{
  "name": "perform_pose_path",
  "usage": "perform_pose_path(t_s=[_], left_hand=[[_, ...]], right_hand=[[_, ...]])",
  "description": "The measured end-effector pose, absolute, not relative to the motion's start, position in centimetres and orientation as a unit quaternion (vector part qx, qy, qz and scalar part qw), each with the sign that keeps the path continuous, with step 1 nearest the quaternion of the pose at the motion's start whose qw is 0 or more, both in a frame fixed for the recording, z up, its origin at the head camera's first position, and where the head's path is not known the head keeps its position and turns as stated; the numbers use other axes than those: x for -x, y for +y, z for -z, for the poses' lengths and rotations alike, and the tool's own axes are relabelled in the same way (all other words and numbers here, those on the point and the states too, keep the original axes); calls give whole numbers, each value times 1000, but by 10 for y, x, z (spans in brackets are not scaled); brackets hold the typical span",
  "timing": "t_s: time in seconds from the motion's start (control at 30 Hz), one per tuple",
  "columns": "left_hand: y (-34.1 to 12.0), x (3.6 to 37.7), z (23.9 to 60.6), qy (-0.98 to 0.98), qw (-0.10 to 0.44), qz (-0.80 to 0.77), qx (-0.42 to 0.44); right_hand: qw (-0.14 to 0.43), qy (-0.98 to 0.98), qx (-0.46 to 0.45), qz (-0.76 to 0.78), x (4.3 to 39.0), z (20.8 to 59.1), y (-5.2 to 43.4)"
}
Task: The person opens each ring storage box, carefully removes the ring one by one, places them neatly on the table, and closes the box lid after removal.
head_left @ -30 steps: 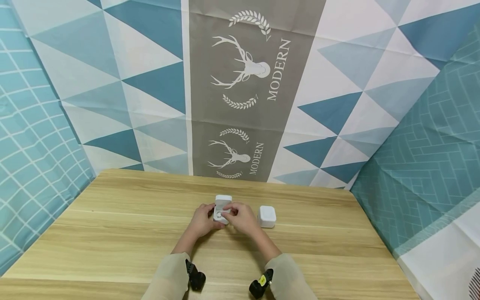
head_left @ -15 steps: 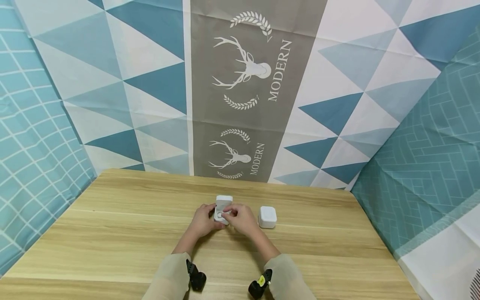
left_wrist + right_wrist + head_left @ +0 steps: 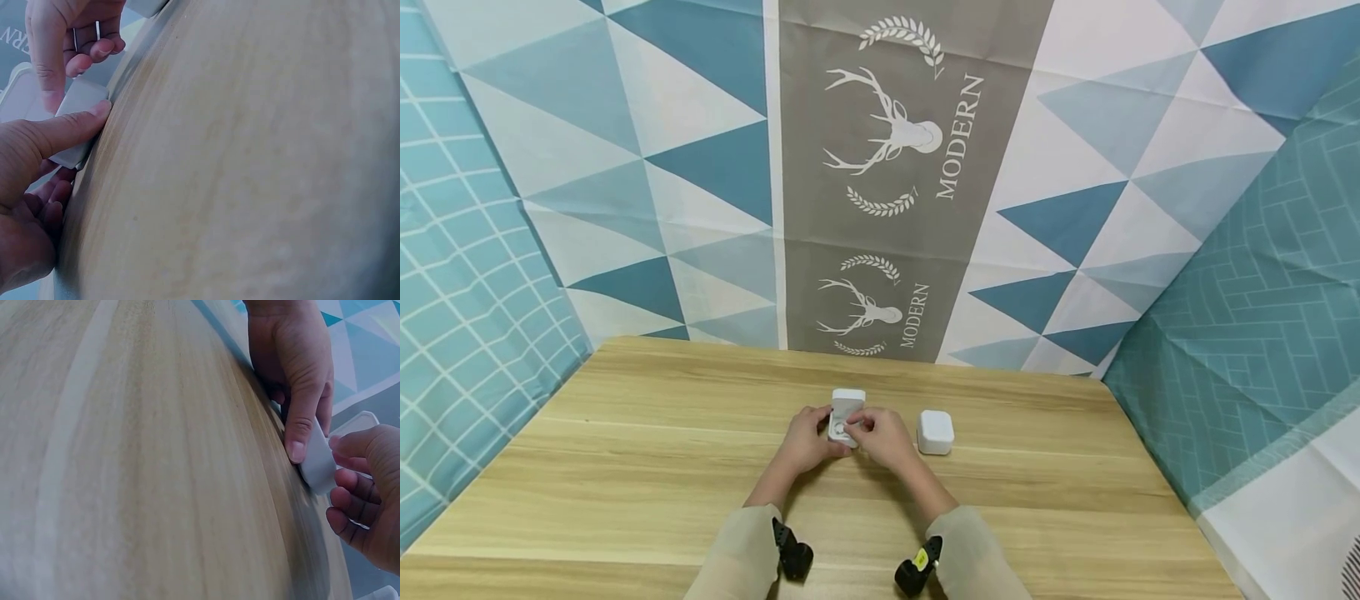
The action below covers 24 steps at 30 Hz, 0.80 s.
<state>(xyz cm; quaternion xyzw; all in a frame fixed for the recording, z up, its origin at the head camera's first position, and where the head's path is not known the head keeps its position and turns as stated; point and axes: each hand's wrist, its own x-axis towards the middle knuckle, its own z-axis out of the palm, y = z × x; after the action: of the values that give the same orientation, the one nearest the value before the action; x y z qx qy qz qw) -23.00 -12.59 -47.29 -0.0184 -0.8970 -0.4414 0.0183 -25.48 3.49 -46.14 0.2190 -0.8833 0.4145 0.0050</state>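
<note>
A small white hinged box (image 3: 847, 402) stands open at the middle of the wooden table (image 3: 625, 467), its lid raised at the far side. My left hand (image 3: 808, 440) grips the box base from the left, with the thumb (image 3: 62, 131) flat against the box's side (image 3: 76, 103). From the right, my right hand (image 3: 878, 435) pinches the front of the base with curled fingers. In the right wrist view the right hand's fingertips (image 3: 350, 469) touch the box (image 3: 317, 464) beside the left hand's thumb (image 3: 299, 434). A thin silver glint shows among the right hand's fingers (image 3: 87, 37); I cannot tell what it is.
A second small white box (image 3: 935, 432), closed, sits on the table just right of my right hand. Patterned blue, white and grey cloth (image 3: 880, 167) hangs behind and beside the table. Bare wood lies to the left, right and front of the hands.
Both hands stay on the open box. The right hand's fingers have shifted slightly over its base.
</note>
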Motion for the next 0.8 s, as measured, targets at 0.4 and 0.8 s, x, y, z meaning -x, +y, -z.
perform_pose_path(t_s=[0.4, 0.8], left_hand=[[-125, 230, 472, -895, 19, 446, 18], [-125, 229, 471, -896, 20, 444, 20]], right_hand=[[5, -887, -217, -407, 253, 459, 33], [18, -894, -216, -393, 256, 461, 29]])
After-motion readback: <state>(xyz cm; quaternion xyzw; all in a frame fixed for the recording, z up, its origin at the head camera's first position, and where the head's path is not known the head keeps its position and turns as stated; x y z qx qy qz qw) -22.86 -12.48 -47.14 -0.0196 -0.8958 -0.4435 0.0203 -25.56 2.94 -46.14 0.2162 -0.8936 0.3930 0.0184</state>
